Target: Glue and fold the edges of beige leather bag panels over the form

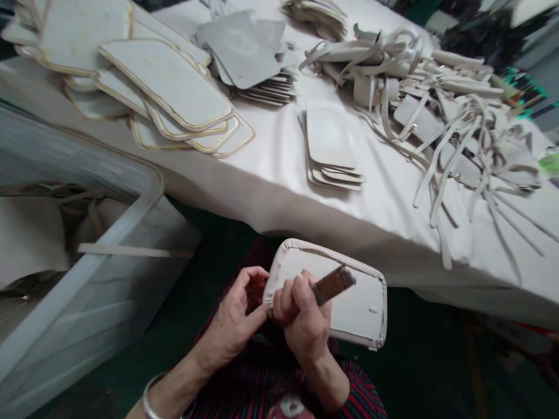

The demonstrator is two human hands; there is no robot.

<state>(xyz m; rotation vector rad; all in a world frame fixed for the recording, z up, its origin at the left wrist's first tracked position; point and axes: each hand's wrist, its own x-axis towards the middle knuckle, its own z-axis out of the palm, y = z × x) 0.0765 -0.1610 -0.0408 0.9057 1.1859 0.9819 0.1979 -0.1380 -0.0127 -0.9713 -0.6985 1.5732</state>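
A pale rounded rectangular panel [353, 308] with a folded-over leather rim lies tilted above my lap. My left hand [238, 311] grips its left end, thumb and curled fingers at the edge near the corner. My right hand [305, 314] is closed around a short brown-handled tool [334, 285], held over the left part of the panel. The handle's worn end juts out up and to the right of the fist. Its working end is hidden beneath my fingers, close to the left thumb.
A cloth-covered table [271, 180] stands ahead. On it lie yellow-edged panels [170, 81], grey plates [244, 49], a small stack of pale pieces [332, 139] and a heap of strapped leather parts [437, 116]. To the left is a large plastic bin [131, 244] with pale pieces inside.
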